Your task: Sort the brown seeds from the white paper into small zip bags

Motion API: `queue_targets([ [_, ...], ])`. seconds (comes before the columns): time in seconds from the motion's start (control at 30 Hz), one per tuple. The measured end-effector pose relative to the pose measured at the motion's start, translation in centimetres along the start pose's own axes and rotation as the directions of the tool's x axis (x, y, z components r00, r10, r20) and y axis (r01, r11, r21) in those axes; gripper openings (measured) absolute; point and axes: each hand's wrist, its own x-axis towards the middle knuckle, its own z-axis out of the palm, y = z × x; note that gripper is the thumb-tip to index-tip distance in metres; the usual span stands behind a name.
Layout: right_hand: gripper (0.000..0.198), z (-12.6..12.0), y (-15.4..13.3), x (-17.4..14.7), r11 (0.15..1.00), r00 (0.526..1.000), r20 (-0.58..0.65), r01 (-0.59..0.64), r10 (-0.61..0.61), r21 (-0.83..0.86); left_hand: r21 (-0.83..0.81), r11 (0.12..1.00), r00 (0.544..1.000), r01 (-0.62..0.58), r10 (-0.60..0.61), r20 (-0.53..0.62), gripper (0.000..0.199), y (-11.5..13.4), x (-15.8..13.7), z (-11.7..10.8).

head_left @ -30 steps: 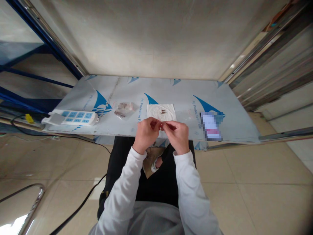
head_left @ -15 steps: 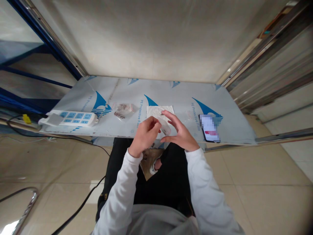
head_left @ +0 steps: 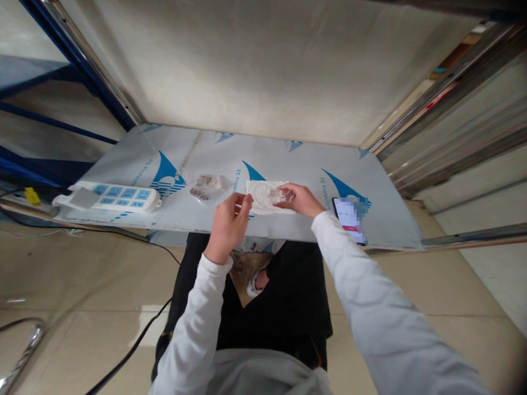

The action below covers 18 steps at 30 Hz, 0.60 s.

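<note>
Fingers half-curl, hold unclear, right hand (head_left: 303,200) over flat white tissue (head_left: 259,206), left hand (head_left: 228,224) beside it; clear plastic bag (head_left: 219,190) leftward still holds brown pieces (head_left: 209,181).

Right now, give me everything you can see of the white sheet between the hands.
The white sheet looks like thin tissue or cloth, roughly rectangular, with a wrinkled surface. It lies spread out on the film-covered table, over part of a blue printed mark. The left hand is by its left edge; the right hand reaches over its right part, hiding some of it. Whether either hand touches it, I cannot tell.
</note>
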Motion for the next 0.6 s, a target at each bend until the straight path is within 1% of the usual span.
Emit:
queue_targets([
  [0.03,0.046,-0.3,0.4,1.1,0.978,0.999,0.046,0.004,0.006,-0.209,0.004,1.0,1.0,0.011,-0.011,-0.007,0.033,-0.3,0.1,-0.5],
  [0.07,0.042,-0.5,0.6,2.2,0.925,0.995,0.096,0.022,0.016,-0.379,0.014,1.0,1.0,0.022,-0.022,-0.015,0.033,-0.5,0.2,-1.0],
  [0.1,0.039,-0.7,0.6,3.2,0.865,0.99,0.141,0.047,0.028,-0.499,0.026,0.999,0.999,0.034,-0.033,-0.026,0.033,-0.8,0.3,-1.4],
  [0.13,0.037,-0.8,0.4,4.1,0.817,0.984,0.175,0.07,0.038,-0.573,0.039,0.998,0.998,0.046,-0.045,-0.034,0.032,-1.1,0.3,-1.8],
  [0.27,0.027,-0.3,-1.1,6.4,0.692,0.961,0.272,0.165,0.046,-0.703,0.079,0.992,0.995,0.094,-0.092,-0.039,0.03,-2.3,0.4,-2.7],
  [0.4,0.023,0.4,-2.3,7.2,0.576,0.936,0.35,0.262,0.045,-0.775,0.12,0.982,0.988,0.148,-0.142,-0.052,0.028,-4.1,0.7,-2.9],
  [0.5,0.023,0.7,-2.7,7.4,0.518,0.923,0.383,0.307,0.042,-0.798,0.168,0.968,0.982,0.186,-0.178,-0.062,0.026,-5.5,0.9,-2.9],
  [0.6,0.024,0.8,-3.0,7.5,0.484,0.915,0.403,0.339,0.031,-0.807,0.23,0.95,0.977,0.211,-0.201,-0.067,0.025,-6.6,1.0,-2.6],
])
